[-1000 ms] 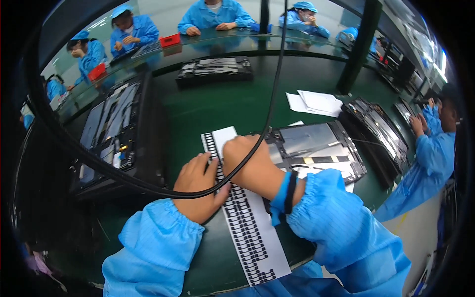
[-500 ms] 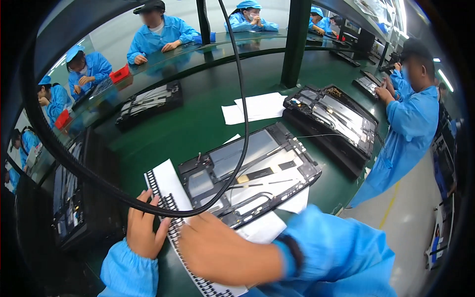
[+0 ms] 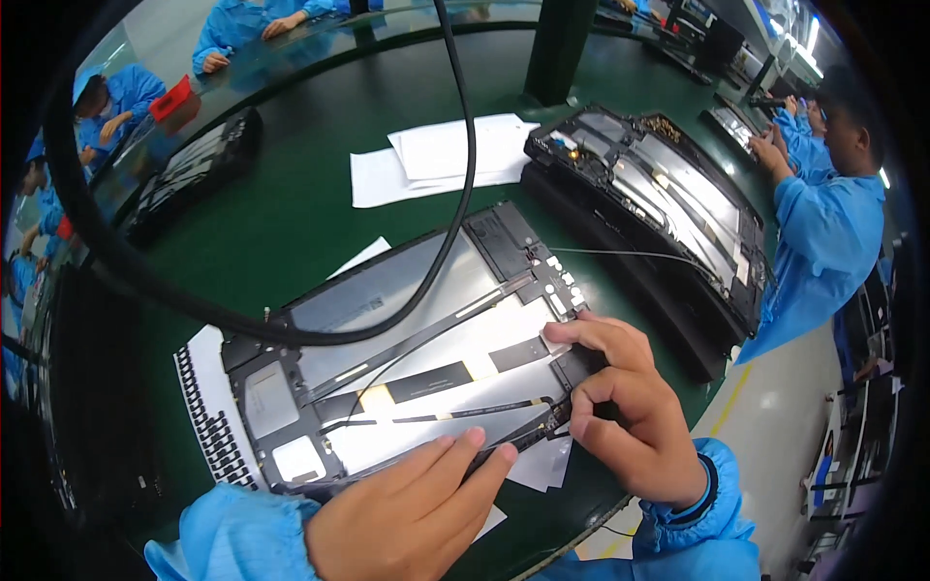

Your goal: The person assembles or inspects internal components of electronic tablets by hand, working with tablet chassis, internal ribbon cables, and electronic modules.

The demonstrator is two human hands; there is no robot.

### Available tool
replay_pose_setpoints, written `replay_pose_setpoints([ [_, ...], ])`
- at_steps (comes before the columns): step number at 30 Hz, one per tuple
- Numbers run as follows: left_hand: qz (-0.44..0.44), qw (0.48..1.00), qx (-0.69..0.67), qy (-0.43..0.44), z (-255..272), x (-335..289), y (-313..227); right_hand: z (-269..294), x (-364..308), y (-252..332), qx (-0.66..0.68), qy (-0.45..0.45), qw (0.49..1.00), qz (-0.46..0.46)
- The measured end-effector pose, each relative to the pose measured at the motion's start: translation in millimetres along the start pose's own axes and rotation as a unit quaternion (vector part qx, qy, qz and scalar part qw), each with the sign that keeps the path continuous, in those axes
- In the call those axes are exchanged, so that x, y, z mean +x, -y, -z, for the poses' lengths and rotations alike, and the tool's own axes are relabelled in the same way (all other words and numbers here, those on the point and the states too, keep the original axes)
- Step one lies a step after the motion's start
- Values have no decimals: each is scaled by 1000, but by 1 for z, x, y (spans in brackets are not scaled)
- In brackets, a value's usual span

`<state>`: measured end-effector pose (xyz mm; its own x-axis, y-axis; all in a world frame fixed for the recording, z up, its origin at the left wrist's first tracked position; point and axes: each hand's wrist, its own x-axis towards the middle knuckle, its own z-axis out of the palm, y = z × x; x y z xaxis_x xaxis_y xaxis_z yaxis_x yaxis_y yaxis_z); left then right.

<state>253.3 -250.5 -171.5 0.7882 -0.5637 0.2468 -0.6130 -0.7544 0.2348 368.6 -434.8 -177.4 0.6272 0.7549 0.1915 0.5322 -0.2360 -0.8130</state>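
Observation:
An opened flat electronic device [image 3: 475,334] with grey panels, ribbon cables and a black frame lies in front of me. My left hand [image 3: 417,513] rests flat along its near edge, fingers stretched out. At the device's right end is my right hand [image 3: 630,407], with one fingertip on the frame's edge. Its thumb and a bent finger come together beside the frame; anything between them is too hidden to make out. A white sheet carrying rows of black pieces [image 3: 213,412] sticks out at the device's left end.
A second opened device [image 3: 659,184] sits on a black box [image 3: 620,281] at the right, another [image 3: 194,169] at the far left. White papers [image 3: 446,155] lie behind. A black cable [image 3: 184,300] loops across the view. A person [image 3: 823,213] stands at right; others sit beyond.
Both hands have moved from the sheet of black pieces to the device, the left to its near edge, the right to its right end. The view has shifted, and the device covers part of the sheet.

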Motion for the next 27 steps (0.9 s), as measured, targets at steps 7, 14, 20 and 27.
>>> replay_pose_setpoints([
  [7,25,993,-11,-111,-2,0,-4,1,1,-2,-11,-6,1000,3],
  [14,19,996,0,-89,1,0,-4,-4,3,1,-46,-8,999,5],
  [20,14,997,-6,-72,8,14,-7,-1,2,-2,-43,-9,999,19],
  [27,20,997,-18,-66,7,17,-6,1,3,-1,-39,1,999,7],
])
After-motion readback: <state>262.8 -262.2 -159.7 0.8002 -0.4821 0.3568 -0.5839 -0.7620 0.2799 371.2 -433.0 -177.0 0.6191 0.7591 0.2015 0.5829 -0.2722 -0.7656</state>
